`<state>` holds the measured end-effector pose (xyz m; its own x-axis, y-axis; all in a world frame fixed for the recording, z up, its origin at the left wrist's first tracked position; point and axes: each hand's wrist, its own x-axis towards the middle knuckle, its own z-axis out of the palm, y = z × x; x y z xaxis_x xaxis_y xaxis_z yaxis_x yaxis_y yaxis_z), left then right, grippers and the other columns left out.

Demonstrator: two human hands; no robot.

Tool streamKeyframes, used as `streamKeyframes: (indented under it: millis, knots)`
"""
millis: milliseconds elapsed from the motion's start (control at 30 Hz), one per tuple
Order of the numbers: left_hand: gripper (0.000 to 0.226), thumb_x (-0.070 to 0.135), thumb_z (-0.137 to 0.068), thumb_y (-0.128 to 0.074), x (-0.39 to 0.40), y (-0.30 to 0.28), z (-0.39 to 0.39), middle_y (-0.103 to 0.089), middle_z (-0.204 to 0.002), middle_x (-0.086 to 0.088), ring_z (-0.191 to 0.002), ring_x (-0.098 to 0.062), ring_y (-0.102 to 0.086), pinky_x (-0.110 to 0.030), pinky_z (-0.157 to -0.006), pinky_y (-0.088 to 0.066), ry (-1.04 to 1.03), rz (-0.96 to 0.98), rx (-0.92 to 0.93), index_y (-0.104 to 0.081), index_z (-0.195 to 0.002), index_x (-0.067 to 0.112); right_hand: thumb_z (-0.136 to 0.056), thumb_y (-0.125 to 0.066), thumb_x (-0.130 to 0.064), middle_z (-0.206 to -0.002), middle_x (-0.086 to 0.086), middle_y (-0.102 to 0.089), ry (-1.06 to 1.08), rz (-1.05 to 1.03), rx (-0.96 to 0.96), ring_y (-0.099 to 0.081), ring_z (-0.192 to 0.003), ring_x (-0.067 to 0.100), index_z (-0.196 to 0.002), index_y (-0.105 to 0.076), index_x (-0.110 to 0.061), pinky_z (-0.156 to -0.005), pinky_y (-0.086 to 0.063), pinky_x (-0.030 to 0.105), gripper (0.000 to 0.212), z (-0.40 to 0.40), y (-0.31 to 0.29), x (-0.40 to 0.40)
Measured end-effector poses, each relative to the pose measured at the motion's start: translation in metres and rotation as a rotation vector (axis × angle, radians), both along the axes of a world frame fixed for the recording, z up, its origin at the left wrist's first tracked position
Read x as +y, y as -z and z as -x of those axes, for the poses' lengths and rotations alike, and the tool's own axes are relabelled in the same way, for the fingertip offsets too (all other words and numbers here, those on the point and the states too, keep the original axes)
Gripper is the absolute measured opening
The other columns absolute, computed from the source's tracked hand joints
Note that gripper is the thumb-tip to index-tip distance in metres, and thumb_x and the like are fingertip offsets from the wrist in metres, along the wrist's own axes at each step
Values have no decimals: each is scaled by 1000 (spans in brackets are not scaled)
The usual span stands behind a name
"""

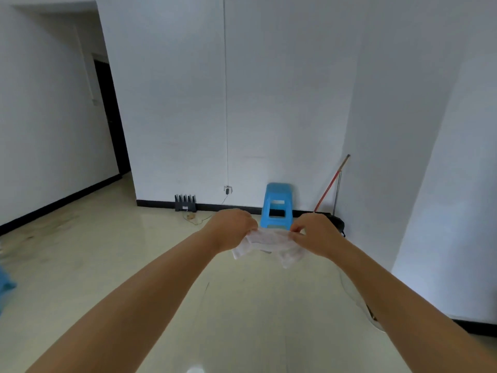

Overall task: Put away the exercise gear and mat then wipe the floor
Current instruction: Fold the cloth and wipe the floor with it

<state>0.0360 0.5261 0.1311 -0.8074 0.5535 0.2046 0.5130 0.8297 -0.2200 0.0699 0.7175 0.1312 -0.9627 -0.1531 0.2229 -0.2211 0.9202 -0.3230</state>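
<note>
A white cloth (269, 242) is stretched between both my hands at arm's length, above the glossy cream floor (113, 265). My left hand (234, 228) grips its left end with curled fingers. My right hand (314, 232) pinches its right end. The cloth's lower corners hang loose below my hands. No exercise gear or mat shows in this view.
A blue plastic stool (277, 205) stands against the white wall ahead. A red-handled broom (332, 181) leans in the corner to its right. A black router (185, 203) and cable sit at the baseboard. A dark doorway (110, 117) opens at left. Something blue (5, 286) shows at the left edge.
</note>
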Motion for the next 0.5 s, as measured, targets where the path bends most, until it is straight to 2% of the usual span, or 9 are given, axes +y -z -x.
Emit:
streamKeyframes:
  millis: [67, 300, 367, 500]
  knots:
    - [34, 11, -98, -36, 15, -9, 53, -61, -120, 0, -114, -18, -56, -29, -87, -46, 0, -24, -2, -60, -121, 18, -91, -54, -18, -108, 6, -67, -5, 22, 5, -59, -100, 17, -103, -69, -8, -82, -42, 21, 22, 57, -6, 15]
    - [35, 11, -99, -36, 49, -6, 242, -60, -123, 2, -116, -17, -55, -27, -89, -44, -26, -17, -50, -58, -125, 19, -90, -56, -19, -108, 5, -67, 2, 70, -32, -59, -103, 16, -103, -68, -9, -92, -47, 29, 21, 250, 2, 51]
    - [35, 12, -99, -36, 58, -1, 303, -60, -124, 1, -118, -17, -53, -28, -91, -44, -11, -4, -50, -57, -126, 19, -91, -55, -20, -107, 5, -67, -2, 48, -30, -58, -98, 15, -103, -68, -9, -89, -47, 28, 21, 312, 8, 60]
    - [36, 12, -99, -36, 73, 1, 433, -59, -126, 1, -120, -17, -52, -28, -94, -43, 21, 12, -42, -55, -129, 20, -91, -52, -19, -106, 8, -67, 17, 25, -37, -51, -85, 10, -102, -69, -6, -75, -39, 21, 23, 436, 11, 72]
